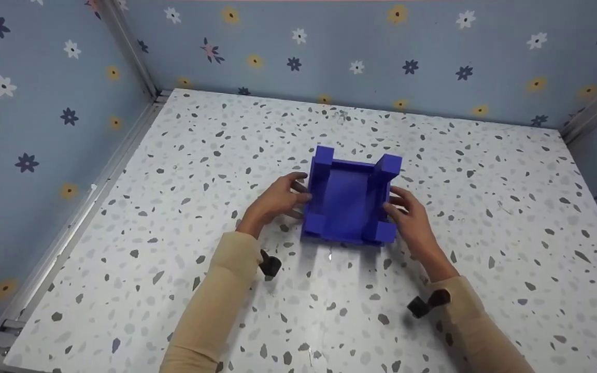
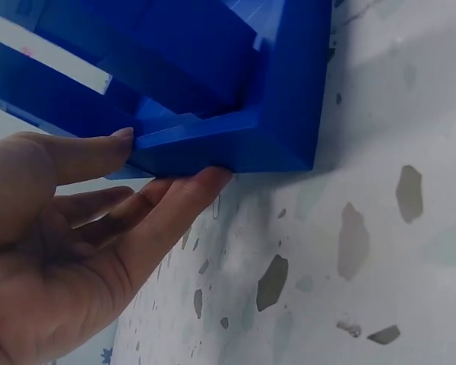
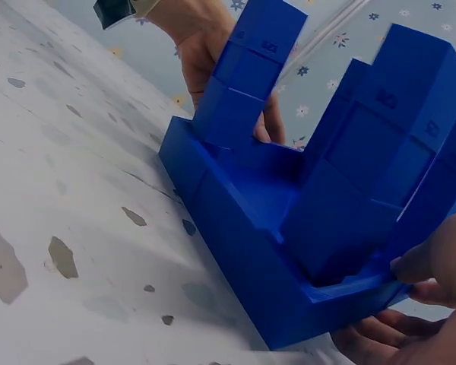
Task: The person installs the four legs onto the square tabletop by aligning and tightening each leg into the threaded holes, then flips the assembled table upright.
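A blue plastic tray-like piece (image 1: 347, 202) with a low rim stands mid-table, four square posts rising from its corners. The posts (image 3: 247, 72) look built of stacked segments, some with small marks. My left hand (image 1: 279, 198) holds its left side, thumb at the rim and fingertips against the underside in the left wrist view. On the opposite side my right hand (image 1: 411, 217) grips the edge, its thumb (image 3: 418, 262) over the rim and the other fingers low beneath. The piece sits close over the tabletop, casting a shadow.
The speckled white tabletop (image 1: 485, 248) reaches to flowered blue panels (image 1: 329, 46) at the back and sides. Metal framing (image 1: 127, 46) runs up the far left corner. A small black device (image 1: 270, 265) sticks out from the left sleeve, with another (image 1: 428, 304) at the right.
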`<state>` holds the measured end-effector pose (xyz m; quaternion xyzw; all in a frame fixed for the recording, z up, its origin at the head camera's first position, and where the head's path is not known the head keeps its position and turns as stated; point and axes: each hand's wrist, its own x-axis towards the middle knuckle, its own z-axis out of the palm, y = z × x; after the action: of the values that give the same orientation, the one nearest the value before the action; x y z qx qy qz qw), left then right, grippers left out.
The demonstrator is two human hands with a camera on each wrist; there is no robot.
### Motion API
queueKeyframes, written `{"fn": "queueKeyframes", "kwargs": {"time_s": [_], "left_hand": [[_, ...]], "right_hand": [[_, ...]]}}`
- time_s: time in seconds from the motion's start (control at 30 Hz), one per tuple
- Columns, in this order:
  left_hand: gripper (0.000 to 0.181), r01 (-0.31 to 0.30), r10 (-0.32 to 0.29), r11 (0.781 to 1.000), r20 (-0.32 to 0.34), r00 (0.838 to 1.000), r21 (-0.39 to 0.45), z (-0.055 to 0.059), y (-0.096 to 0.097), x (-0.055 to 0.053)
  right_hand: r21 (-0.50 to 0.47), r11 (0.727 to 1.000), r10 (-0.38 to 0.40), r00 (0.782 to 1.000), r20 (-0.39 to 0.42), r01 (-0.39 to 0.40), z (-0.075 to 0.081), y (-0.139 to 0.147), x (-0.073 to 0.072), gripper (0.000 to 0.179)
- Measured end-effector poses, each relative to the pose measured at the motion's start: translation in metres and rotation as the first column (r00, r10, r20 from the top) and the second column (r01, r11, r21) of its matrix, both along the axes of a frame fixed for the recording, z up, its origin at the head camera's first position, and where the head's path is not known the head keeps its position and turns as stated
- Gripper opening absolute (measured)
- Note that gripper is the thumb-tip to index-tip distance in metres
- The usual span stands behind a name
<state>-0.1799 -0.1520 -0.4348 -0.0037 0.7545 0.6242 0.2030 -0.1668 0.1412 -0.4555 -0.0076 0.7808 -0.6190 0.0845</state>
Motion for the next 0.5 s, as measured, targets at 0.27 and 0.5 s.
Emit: {"fn": "queueKeyframes", "kwargs": {"time_s": [0.27, 0.5], "left_hand": [[0.048, 0.024, -0.023, 0.998, -0.011, 1.0, 0.059, 0.004, 0.005, -0.001], [0.042, 0.036, -0.032, 0.998, -0.089, 0.996, 0.054, 0.007, 0.007, 0.001]], "right_hand": [[-0.102, 0.991, 0.087, 0.996, 0.035, -0.083, 0.007, 0.015, -0.002, 0.056], [-0.12, 0.985, 0.129, 0.99, 0.062, -0.121, 0.015, 0.025, -0.004, 0.054]]}}
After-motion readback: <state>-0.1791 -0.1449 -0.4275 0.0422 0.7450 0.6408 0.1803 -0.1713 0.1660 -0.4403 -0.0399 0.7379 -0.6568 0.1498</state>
